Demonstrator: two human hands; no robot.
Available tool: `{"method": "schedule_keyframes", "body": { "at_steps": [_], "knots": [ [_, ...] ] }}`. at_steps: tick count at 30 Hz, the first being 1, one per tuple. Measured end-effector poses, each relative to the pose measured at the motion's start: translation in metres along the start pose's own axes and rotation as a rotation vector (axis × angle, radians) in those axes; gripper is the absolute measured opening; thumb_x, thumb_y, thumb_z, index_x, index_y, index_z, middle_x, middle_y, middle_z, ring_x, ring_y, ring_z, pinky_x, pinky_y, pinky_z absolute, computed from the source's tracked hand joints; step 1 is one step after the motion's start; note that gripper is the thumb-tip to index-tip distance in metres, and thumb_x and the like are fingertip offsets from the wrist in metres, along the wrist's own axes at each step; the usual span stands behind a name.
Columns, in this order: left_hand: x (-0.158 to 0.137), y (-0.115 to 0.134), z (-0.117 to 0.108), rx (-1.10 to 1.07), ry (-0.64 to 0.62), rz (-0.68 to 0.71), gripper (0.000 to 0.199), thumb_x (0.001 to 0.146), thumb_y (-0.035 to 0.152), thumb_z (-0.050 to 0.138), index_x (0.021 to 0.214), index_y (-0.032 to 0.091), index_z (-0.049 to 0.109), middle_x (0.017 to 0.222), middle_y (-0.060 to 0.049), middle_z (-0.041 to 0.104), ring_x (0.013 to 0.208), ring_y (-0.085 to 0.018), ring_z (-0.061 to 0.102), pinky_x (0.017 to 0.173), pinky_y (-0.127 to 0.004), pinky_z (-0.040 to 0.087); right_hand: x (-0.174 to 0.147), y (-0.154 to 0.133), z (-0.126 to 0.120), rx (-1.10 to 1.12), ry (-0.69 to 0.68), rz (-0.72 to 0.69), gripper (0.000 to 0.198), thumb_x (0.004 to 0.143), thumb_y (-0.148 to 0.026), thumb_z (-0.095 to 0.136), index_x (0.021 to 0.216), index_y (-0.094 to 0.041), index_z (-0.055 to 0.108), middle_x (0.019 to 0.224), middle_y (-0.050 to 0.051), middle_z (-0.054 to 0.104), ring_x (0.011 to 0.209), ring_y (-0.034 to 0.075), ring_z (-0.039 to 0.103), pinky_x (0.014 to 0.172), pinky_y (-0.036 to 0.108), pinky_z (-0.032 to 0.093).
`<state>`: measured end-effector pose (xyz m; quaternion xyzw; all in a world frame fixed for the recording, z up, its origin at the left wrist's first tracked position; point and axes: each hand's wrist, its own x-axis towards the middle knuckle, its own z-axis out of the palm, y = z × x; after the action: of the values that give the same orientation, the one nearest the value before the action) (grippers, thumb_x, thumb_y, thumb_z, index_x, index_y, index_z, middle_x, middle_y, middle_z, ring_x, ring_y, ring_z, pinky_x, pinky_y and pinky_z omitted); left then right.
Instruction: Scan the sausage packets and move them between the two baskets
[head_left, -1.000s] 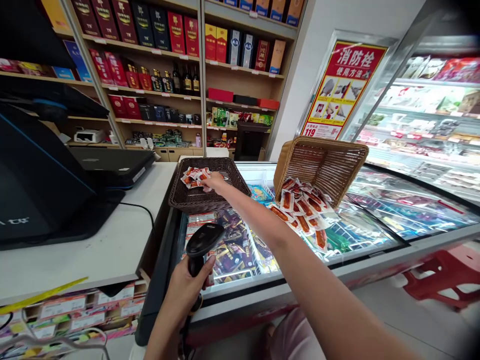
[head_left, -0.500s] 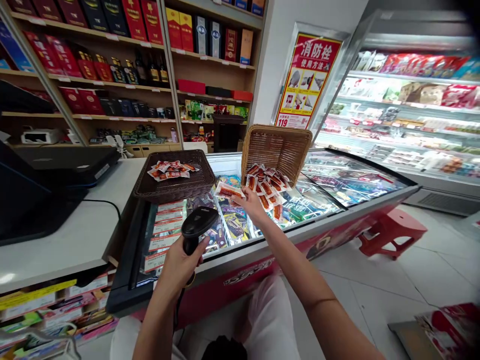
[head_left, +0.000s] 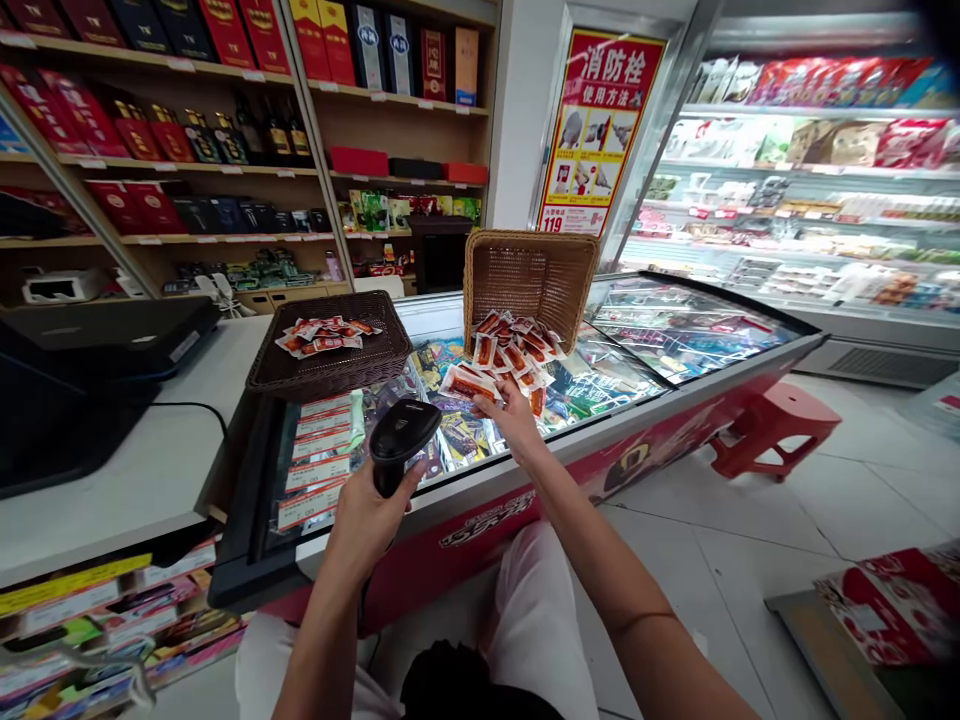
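My left hand [head_left: 373, 515] is wrapped round the handle of a black barcode scanner [head_left: 405, 432], its head turned to the right over the freezer glass. Between the thumb and fingers of my right hand [head_left: 516, 420] is the edge of a wrapped sausage [head_left: 466, 383] in a clear and white packet. Just behind it, a tan wicker basket [head_left: 532, 275] lies tipped on its side, with a pile of wrapped sausages [head_left: 517, 350] spilling from its mouth. To the left, a dark brown basket [head_left: 330, 375] contains several more packets [head_left: 322, 335].
The baskets rest on a glass-topped chest freezer [head_left: 622, 375] holding frozen goods. A white counter [head_left: 150, 430] with black equipment borders it on the left. A red stool [head_left: 780, 425] stands on the floor at right. Shelves of boxes [head_left: 225, 150] line the back wall.
My right hand and the wrapped sausage have shifted slightly, closer in view to the tipped pile. The scanner has turned and moved a little. The whole view has tilted slightly.
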<state>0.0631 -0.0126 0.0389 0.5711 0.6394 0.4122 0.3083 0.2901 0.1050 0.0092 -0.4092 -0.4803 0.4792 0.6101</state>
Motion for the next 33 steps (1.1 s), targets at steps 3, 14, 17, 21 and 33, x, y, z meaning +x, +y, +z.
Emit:
{"method": "schedule_keyframes", "body": {
  "at_steps": [3,14,17,21,33],
  "knots": [
    [-0.001,0.004,0.001,0.002,-0.018,-0.006,0.044,0.076,0.065,0.072,0.081,0.022,0.064,0.055,-0.001,0.062,0.055,-0.022,0.059,0.056,-0.031,0.044,-0.002,0.001,0.000,0.007,0.021,0.004,0.057,0.066,-0.060,0.088,0.099,-0.023,0.061,0.100,0.004,0.075,0.074,0.018,0.074,0.075,0.036,0.066],
    [0.000,0.004,0.003,-0.024,-0.034,-0.022,0.047,0.074,0.067,0.073,0.080,0.021,0.063,0.053,0.000,0.062,0.053,-0.020,0.057,0.056,-0.031,0.042,-0.007,0.001,0.005,0.025,0.066,0.046,0.057,0.064,-0.062,0.087,0.097,-0.023,0.060,0.097,0.002,0.074,0.074,0.018,0.073,0.074,0.036,0.064],
    [0.002,-0.002,0.003,-0.045,-0.025,-0.021,0.047,0.074,0.067,0.074,0.077,0.021,0.062,0.053,0.000,0.062,0.053,-0.020,0.057,0.056,-0.031,0.042,-0.001,0.010,0.002,-0.037,0.127,0.051,0.053,0.066,-0.060,0.085,0.095,-0.022,0.061,0.093,0.001,0.072,0.075,0.018,0.070,0.073,0.035,0.061],
    [0.004,-0.010,0.000,-0.079,-0.027,-0.044,0.051,0.073,0.070,0.074,0.081,0.021,0.063,0.055,0.000,0.062,0.055,-0.020,0.058,0.056,-0.031,0.043,0.036,0.022,-0.012,-0.310,0.374,0.005,0.046,0.068,-0.057,0.081,0.092,-0.021,0.063,0.092,0.003,0.070,0.086,0.021,0.065,0.075,0.033,0.055],
    [0.013,-0.021,-0.030,-0.175,0.096,-0.121,0.054,0.074,0.073,0.073,0.077,0.020,0.061,0.054,0.002,0.058,0.054,-0.018,0.055,0.056,-0.030,0.041,0.126,0.007,0.025,-0.945,0.748,-0.242,0.035,0.092,-0.029,0.056,0.123,-0.018,0.067,0.144,0.021,0.051,0.137,0.039,0.038,0.113,0.059,0.032]
  ]
}}
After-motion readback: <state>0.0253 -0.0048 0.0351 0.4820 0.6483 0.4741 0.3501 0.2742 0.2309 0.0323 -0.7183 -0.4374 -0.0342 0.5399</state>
